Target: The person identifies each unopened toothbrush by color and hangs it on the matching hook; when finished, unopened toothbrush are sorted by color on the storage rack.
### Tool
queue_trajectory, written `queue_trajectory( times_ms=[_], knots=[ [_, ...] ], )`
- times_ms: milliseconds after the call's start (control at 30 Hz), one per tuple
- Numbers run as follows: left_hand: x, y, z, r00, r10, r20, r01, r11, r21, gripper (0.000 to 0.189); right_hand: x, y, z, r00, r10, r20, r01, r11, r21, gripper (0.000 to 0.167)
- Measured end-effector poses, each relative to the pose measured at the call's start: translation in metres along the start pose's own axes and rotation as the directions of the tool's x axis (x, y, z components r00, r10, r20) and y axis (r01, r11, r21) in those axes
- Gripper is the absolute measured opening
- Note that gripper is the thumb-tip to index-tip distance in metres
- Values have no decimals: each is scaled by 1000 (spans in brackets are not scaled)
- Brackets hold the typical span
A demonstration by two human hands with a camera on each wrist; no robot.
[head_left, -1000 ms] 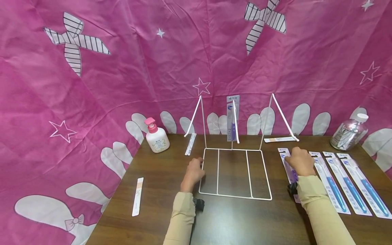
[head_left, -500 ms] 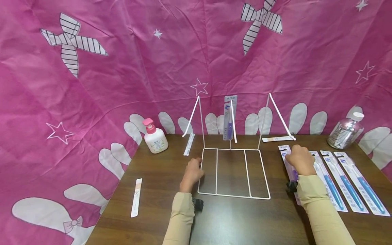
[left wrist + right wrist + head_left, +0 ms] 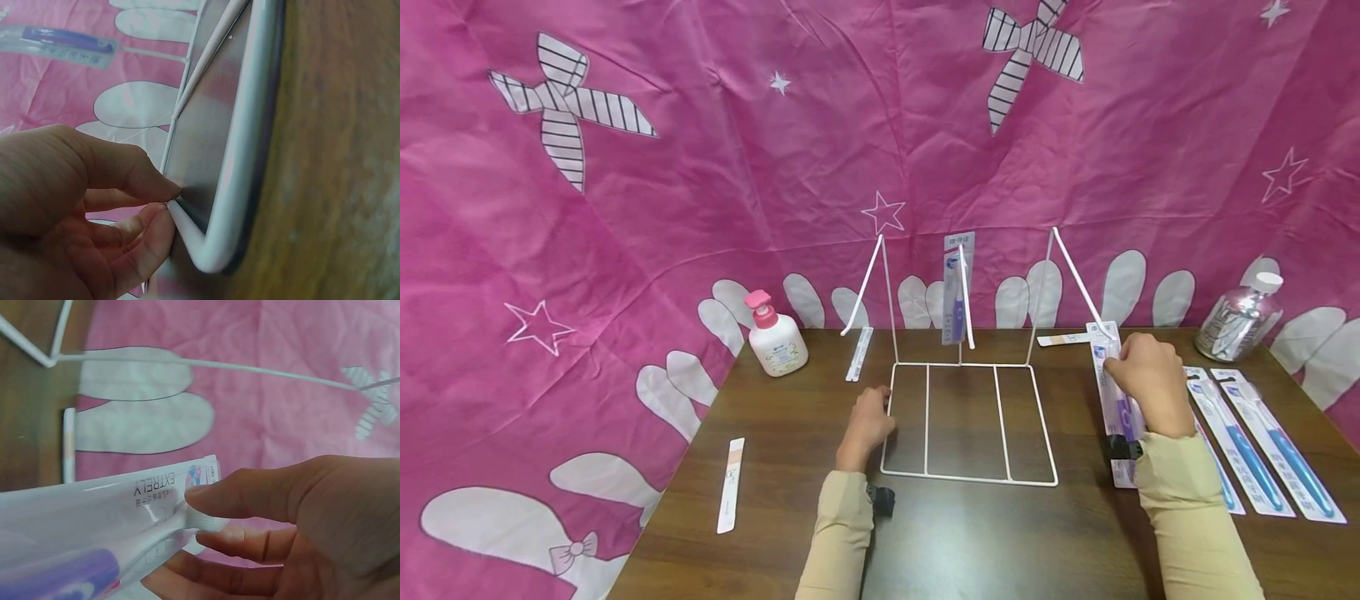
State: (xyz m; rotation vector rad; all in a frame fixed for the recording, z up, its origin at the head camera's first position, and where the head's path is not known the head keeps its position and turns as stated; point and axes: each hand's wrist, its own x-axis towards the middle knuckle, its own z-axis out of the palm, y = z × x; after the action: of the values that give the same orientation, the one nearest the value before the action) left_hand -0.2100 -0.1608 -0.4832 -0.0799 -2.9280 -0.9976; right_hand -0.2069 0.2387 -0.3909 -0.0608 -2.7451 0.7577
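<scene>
My right hand (image 3: 1148,379) pinches a packaged purple toothbrush (image 3: 1108,392) near its upper end, thumb on the front of the clear pack. In the right wrist view the pack (image 3: 81,519) slants away from the fingers. My left hand (image 3: 867,425) pinches the left side bar of the white wire rack (image 3: 968,478), close to a bent corner in the left wrist view. Three prongs rise at the rack's back. On the middle one hangs another packaged purple toothbrush (image 3: 955,292); the two outer prongs carry nothing.
Several packaged blue toothbrushes (image 3: 1243,442) lie at right, one partly behind my right arm. A silver bottle (image 3: 1236,321) stands behind them. At left are a pump bottle (image 3: 777,343) and a white paper strip (image 3: 730,486). More strips lie beside the prongs. Pink cloth (image 3: 737,167) hangs behind the table.
My right hand has raised the top of the purple toothbrush pack, which lay flat on the table before. The left hand stays at the rack's bar. The head view has shifted slightly.
</scene>
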Motion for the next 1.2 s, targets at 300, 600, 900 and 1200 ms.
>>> queue_trajectory(
  times_ms=[300, 600, 900, 1200],
  knots=[
    [0, -1, 0, 1000, 16, -14, -16, 1000, 5, 42, -11, -15, -16, 997, 0, -78, 3, 999, 39, 18],
    [1, -1, 1, 1000, 20, -21, -19, 1000, 4, 41, -23, -33, -34, 992, -3, -126, 16, 995, 99, 27],
    [0, -1, 1, 1000, 10, -7, -10, 1000, -8, 43, -36, -51, -52, 981, -12, -195, 44, 986, 160, 32],
    [2, -3, 1, 1000, -1, 2, 1, 1000, 11, 44, -49, -59, -66, 967, -65, -247, 108, 980, 165, 37]
  ],
)
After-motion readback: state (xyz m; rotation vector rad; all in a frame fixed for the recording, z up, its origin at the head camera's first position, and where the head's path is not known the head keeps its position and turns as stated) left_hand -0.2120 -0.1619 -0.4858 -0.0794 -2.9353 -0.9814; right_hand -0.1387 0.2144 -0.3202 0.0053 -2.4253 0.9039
